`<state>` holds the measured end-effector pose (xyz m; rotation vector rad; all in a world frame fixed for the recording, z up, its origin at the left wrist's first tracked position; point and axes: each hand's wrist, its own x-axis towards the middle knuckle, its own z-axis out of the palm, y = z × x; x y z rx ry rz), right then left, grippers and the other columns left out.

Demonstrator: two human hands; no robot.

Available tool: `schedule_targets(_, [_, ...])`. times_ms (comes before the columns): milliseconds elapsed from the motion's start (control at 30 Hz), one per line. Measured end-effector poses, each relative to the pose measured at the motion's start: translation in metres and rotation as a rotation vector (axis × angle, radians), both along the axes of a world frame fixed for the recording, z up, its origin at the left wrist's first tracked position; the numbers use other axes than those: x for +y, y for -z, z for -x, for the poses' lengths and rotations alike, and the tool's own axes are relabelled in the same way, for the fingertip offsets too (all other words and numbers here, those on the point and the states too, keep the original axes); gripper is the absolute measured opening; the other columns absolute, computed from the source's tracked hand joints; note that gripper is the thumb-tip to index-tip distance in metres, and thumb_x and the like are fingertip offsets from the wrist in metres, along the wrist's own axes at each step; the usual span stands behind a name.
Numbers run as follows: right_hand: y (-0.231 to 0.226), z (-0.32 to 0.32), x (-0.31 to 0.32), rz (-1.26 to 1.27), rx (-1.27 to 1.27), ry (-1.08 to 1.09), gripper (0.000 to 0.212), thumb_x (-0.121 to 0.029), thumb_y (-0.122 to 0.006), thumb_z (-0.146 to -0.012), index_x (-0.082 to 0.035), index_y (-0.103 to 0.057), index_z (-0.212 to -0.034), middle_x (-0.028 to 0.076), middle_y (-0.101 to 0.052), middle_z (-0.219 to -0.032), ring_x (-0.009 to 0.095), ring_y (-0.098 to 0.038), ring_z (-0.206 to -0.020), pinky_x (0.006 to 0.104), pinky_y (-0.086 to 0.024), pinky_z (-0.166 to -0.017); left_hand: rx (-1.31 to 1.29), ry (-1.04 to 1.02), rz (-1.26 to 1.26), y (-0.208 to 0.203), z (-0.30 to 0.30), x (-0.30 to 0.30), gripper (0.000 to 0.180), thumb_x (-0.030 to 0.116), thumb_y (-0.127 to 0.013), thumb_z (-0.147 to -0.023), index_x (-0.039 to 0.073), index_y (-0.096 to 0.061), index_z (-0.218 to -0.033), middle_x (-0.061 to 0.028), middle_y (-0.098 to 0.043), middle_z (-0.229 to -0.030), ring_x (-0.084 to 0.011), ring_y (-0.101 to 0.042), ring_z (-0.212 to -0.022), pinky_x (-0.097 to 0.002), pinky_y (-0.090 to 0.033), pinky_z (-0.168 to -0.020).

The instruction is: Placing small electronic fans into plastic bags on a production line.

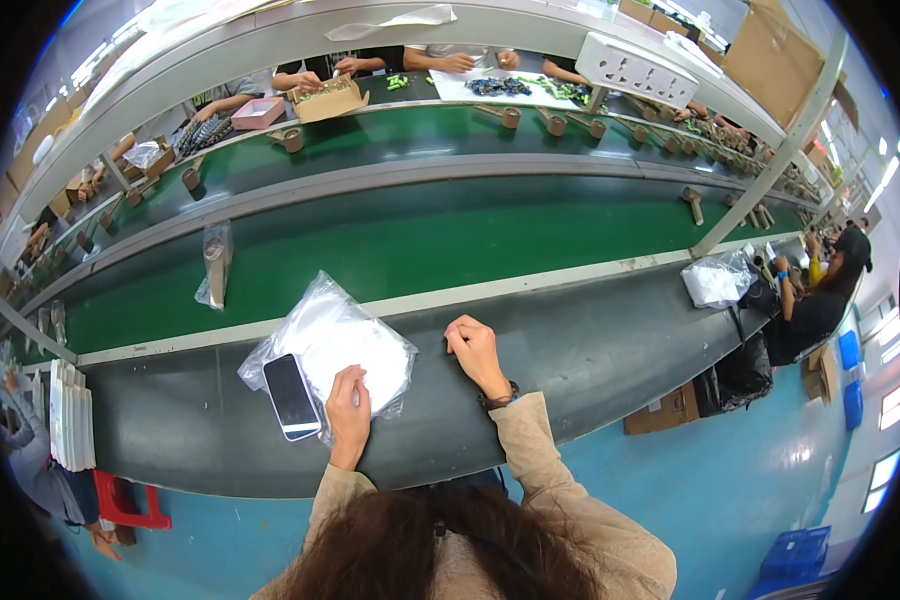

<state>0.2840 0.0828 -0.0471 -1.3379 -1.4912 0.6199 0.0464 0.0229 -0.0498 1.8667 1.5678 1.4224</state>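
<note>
On the dark bench in front of me lies a stack of clear plastic bags. My left hand rests at its near edge with fingers loosely stretched, holding nothing that I can see. Just left of that hand, a smartphone with a dark screen lies on a corner of the bags. My right hand is closed in a loose fist on the bench, right of the bags and apart from them; nothing shows in it. Beyond the bench strip, a brown handled tool-like part in a clear bag lies on the green conveyor belt.
White stacked trays stand at the bench's left end. A filled plastic bag sits at the right, near a seated co-worker. A slanted metal post rises there. Across the belts, several co-workers' hands handle parts and boxes. A power strip hangs above.
</note>
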Motion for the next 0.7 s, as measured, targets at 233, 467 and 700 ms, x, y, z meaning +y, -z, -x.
schedule_targets(233, [-0.007, 0.005, 0.001, 0.015, -0.022, 0.007, 0.039, -0.018, -0.056, -0.092, 0.003, -0.062, -0.059, 0.008, -0.064, -0.075, 0.019, -0.058, -0.059, 0.0305, -0.042, -0.055, 0.01, 0.007, -0.005, 0.0, 0.003, 0.003, 0.017, -0.007, -0.055, -0.083, -0.001, -0.062, -0.098, -0.0175, -0.065, -0.102, -0.0343, -0.065, -0.093, -0.0371, -0.051, -0.079])
schedule_targets(467, [0.004, 0.003, 0.003, 0.036, -0.034, 0.021, 0.043, -0.023, -0.055, -0.094, 0.0, -0.063, -0.058, 0.008, -0.065, -0.075, 0.025, -0.061, -0.062, 0.0354, -0.045, -0.057, -0.01, 0.013, 0.006, 0.003, 0.003, 0.003, 0.017, -0.007, -0.055, -0.083, -0.001, -0.062, -0.097, -0.0174, -0.065, -0.101, -0.0342, -0.065, -0.094, -0.0372, -0.051, -0.08])
schedule_targets(700, [0.005, 0.005, 0.001, 0.018, -0.003, -0.001, 0.037, -0.016, -0.053, -0.09, 0.001, -0.064, -0.058, 0.008, -0.066, -0.079, 0.023, -0.062, -0.064, 0.0326, -0.045, -0.058, 0.001, 0.015, 0.001, 0.0, 0.006, 0.001, 0.017, -0.007, -0.054, -0.083, -0.001, -0.062, -0.097, -0.0174, -0.065, -0.101, -0.0344, -0.065, -0.094, -0.0374, -0.051, -0.08])
